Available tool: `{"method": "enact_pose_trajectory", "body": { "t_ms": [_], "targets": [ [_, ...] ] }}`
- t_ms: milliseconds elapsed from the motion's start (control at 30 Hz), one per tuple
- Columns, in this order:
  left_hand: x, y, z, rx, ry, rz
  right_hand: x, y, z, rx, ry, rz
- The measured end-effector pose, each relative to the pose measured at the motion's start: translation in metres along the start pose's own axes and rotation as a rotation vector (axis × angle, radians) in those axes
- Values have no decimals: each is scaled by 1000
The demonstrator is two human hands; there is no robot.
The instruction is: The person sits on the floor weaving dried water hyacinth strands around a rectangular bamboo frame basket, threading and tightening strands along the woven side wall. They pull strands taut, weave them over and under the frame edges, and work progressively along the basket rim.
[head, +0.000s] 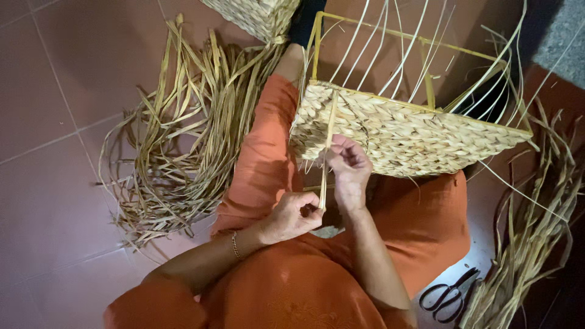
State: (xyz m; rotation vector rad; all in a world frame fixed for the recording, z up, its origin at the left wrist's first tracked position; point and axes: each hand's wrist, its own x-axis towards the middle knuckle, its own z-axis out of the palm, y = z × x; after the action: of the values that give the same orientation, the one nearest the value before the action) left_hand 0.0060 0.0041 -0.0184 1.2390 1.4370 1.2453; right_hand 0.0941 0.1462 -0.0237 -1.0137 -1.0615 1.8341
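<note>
A half-woven straw basket (402, 131) on a yellow wire frame (390, 36) rests tilted on my lap, its woven base facing me. A pale straw strand (328, 152) runs down from the basket's left corner. My left hand (292, 214) is closed around the strand's lower end. My right hand (348, 167) pinches the strand higher up, right against the basket's lower edge. I wear orange clothing (268, 152) and a bracelet on the left wrist.
A large loose pile of dried straw strands (177, 128) lies on the tiled floor at left. More strands (530, 244) lie at right, with black scissors (448, 295) beside them. Another woven basket (256, 15) sits at the top.
</note>
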Motion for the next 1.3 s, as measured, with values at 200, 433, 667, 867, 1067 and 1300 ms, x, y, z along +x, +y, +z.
{"method": "enact_pose_trajectory", "body": {
  "t_ms": [200, 433, 667, 867, 1067, 1300],
  "targets": [
    [-4, -13, 2, -117, -139, -429, 8, -15, 5, 100, -58, -8],
    [-17, -44, 19, -283, -270, -483, -42, -2, -33, -128, -166, 198],
    [-24, -71, 35, 101, -380, -346, -78, 2, -74, -209, -132, 240],
    [-19, -72, 41, 79, -451, -212, -95, -15, -98, -90, -191, 100],
    [42, -38, 6, 84, -127, -586, -120, -23, -142, -91, -216, 66],
    [121, -10, -9, -565, 105, -246, -148, -29, -203, -145, -362, 239]
  ]
}}
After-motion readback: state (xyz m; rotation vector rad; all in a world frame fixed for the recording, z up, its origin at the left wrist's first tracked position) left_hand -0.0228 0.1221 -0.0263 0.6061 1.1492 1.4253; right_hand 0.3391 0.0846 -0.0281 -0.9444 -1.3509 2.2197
